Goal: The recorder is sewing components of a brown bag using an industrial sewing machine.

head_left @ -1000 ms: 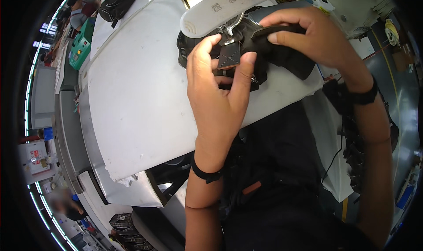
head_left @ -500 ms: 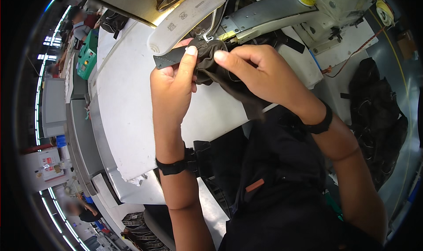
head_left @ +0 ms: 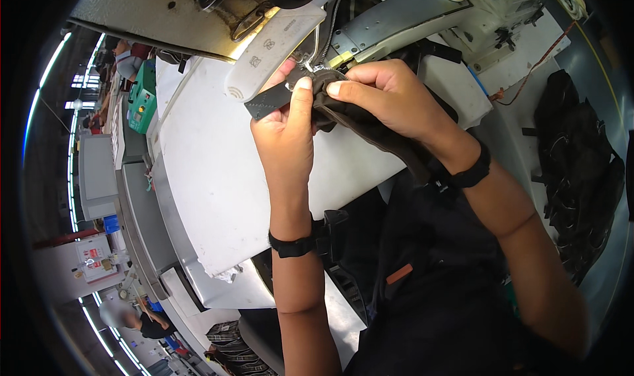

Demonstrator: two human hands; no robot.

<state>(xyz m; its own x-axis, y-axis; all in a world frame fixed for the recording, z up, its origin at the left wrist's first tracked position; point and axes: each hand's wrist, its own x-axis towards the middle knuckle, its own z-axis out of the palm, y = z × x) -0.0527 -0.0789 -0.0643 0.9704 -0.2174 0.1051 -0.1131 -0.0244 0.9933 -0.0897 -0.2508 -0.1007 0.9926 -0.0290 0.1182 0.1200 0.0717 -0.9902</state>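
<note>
Dark brown fabric [head_left: 371, 133] with a metal zipper along its edge is gathered between my hands, close under the sewing machine's presser foot. My left hand [head_left: 288, 128] grips it with the thumb on top; a black stitched tab [head_left: 268, 101] sticks out to the left between its fingers. My right hand [head_left: 396, 102] pinches the fabric's edge between thumb and curled forefinger, just right of the left thumb. The rest of the fabric hangs down over the table edge toward my lap. Some of my left fingers are hidden behind the fabric and tab.
The sewing machine's grey arm [head_left: 396, 19] and a long white lamp [head_left: 274, 49] stand close above my hands. The white table [head_left: 218, 171] spreads left. Dark bags or garments [head_left: 574, 171] are heaped at right. A green box [head_left: 142, 99] stands far left; people work beyond.
The bunched brown fabric is now spread flatter and drawn to the right. My right fingers have closed on its edge near the machine's foot. The view has shifted a little.
</note>
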